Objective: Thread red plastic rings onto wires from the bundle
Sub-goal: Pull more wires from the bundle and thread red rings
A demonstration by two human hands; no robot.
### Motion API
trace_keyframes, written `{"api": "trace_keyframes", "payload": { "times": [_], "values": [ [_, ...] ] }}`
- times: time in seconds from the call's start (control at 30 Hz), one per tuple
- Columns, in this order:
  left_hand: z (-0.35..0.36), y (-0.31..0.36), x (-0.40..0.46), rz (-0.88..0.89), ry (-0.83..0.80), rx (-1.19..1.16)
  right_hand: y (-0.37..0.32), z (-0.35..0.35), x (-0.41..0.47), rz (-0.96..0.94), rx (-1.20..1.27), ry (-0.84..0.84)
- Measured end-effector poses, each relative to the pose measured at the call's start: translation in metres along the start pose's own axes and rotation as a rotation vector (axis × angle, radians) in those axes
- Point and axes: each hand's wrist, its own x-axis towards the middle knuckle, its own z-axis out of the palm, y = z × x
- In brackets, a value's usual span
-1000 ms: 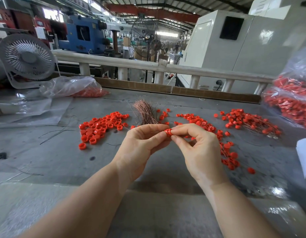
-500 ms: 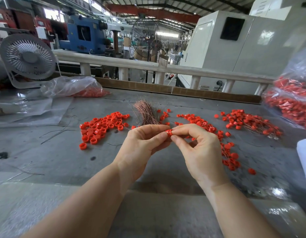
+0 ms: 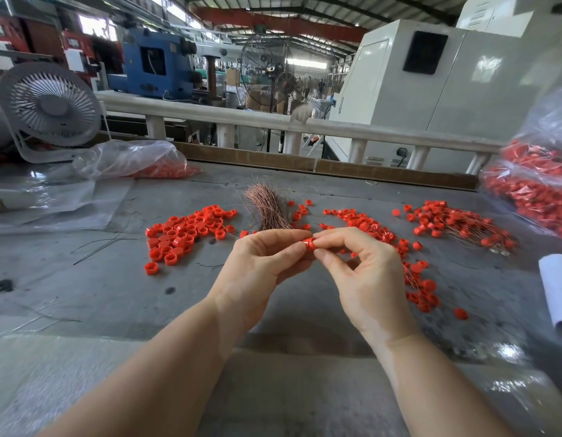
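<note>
Above the grey table (image 3: 84,310), left hand (image 3: 260,266) and right hand (image 3: 364,279) still pinch one red ring (image 3: 309,243) unchanged, wire bundle (image 3: 267,209) behind.

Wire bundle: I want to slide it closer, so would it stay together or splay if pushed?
The wire bundle already fans out at its far end, so it would likely splay. The thin strands look light and floppy; loose ones lie on the table.
</note>
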Motion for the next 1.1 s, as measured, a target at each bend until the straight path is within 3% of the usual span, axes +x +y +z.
{"api": "trace_keyframes", "payload": {
  "times": [1.1],
  "values": [
    [0.0003,0.003,-0.0019,-0.114,0.033,-0.06,0.0006,0.0035,-0.0032,-0.021,-0.13,-0.02]
  ]
}}
